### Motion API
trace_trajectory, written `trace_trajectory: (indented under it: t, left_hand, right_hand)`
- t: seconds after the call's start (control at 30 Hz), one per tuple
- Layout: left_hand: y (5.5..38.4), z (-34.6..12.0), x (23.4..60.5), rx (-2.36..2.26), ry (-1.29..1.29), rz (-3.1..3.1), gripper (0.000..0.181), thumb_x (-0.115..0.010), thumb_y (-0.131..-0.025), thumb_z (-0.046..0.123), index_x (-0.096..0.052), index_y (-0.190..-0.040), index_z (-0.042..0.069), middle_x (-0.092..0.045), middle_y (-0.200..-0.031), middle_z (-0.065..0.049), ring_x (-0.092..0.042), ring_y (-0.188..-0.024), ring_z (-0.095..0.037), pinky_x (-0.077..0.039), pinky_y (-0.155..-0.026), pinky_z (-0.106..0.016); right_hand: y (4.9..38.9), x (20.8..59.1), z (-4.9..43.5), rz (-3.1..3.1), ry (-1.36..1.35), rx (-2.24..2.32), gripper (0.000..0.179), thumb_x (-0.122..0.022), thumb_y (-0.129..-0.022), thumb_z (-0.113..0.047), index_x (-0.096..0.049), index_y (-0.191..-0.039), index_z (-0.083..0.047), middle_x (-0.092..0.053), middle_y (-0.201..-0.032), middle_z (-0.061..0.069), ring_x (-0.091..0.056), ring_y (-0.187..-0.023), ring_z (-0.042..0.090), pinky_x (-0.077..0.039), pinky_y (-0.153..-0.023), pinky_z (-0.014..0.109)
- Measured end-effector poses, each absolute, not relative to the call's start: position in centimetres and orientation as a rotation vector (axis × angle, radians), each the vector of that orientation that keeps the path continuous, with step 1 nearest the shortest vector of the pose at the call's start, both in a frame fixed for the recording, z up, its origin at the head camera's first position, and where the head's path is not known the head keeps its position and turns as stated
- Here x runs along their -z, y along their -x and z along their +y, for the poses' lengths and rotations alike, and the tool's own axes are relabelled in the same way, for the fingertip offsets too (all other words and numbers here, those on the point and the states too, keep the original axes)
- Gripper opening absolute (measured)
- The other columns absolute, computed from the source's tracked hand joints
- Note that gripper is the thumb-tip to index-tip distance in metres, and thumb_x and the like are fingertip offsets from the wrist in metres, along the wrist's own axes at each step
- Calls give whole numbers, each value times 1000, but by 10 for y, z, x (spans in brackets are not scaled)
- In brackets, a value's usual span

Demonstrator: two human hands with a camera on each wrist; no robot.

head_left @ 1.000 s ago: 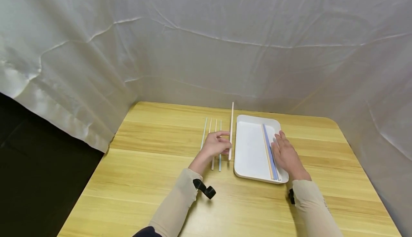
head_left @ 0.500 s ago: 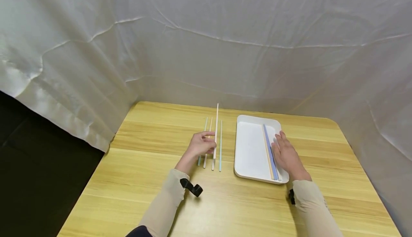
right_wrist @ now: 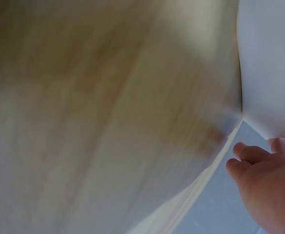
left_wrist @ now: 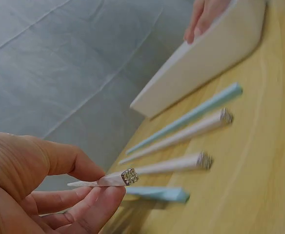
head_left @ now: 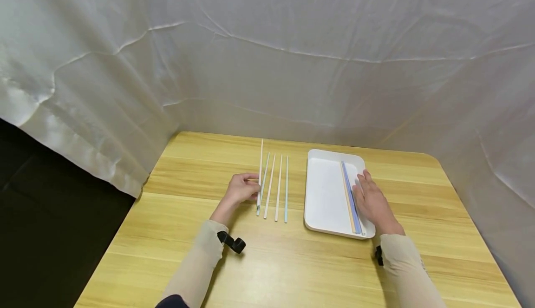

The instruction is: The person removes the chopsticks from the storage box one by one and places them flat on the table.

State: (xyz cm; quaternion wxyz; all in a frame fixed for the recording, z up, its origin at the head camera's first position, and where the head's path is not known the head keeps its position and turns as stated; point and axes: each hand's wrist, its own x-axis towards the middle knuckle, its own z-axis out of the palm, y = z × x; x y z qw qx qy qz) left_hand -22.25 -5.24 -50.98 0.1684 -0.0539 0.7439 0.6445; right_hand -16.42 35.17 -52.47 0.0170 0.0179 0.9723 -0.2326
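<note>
My left hand [head_left: 241, 188] pinches a pale pink chopstick [head_left: 260, 166] between thumb and fingers; its patterned end [left_wrist: 130, 176] faces the left wrist camera. The held stick is just above and beside the leftmost light blue chopstick [head_left: 265, 173]. To the right, apart from each other, lie two pale pink chopsticks [head_left: 270, 185] and another light blue chopstick [head_left: 286, 187]. My right hand [head_left: 372, 201] rests at the right rim of a white tray [head_left: 326, 192], its fingers fairly straight. Inside the tray are a yellow-orange chopstick [head_left: 347, 196] and blue chopsticks [head_left: 352, 201], partly hidden by that hand.
Everything lies on a wood-grain table [head_left: 167, 243]. Behind it hangs a pale grey curtain [head_left: 267, 75], close to the table's back edge. A dark area [head_left: 50, 215] shows past the left table edge. Black camera mounts [head_left: 231, 243] sit on the wrists.
My left hand has carried the pale pink chopstick leftward, from beside the tray, across the row, to the leftmost light blue chopstick. The right hand and the tray look unmoved.
</note>
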Motion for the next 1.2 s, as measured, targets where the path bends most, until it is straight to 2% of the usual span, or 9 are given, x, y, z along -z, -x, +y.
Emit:
trace_trajectory:
  t: [0.23,0.53,0.9,1.2]
  left_hand:
    - [221,-64,514,-1729,192,2217,48,-67,-87,-9,-69,-134,-2,-77,-108,-22,-73,-74,-18,-68,-69,-30]
    - [217,-67,516,-1633,155,2343,28,-69,-90,-4,-78,-117,-4,-79,-101,-20,-75,-72,-17,-68,-66,-28]
    - [211,-63,515,-1571,126,2485,21,-72,-86,-4,-81,-105,-3,-80,-94,-20,-72,-62,-15,-64,-57,-25]
    - [212,-62,518,-1421,105,2643,21,-78,-80,-1,-81,-101,0,-80,-83,-10,-70,-65,-13,-56,-56,-21]
  right_hand:
    - [164,525,350,3021,-60,729,66,-31,-116,-37,-20,-165,6,-5,-175,27,-17,-156,57,-20,-127,72]
    - [163,523,350,3027,-54,714,66,-31,-116,-37,-20,-164,6,-6,-174,28,-18,-156,57,-20,-127,72]
    - [164,526,352,3053,-29,735,65,-32,-116,-36,-23,-163,8,-8,-174,29,-20,-154,58,-23,-126,72]
    - [164,526,352,3036,-47,738,67,-30,-116,-39,-21,-164,7,-5,-175,27,-19,-156,57,-22,-127,71]
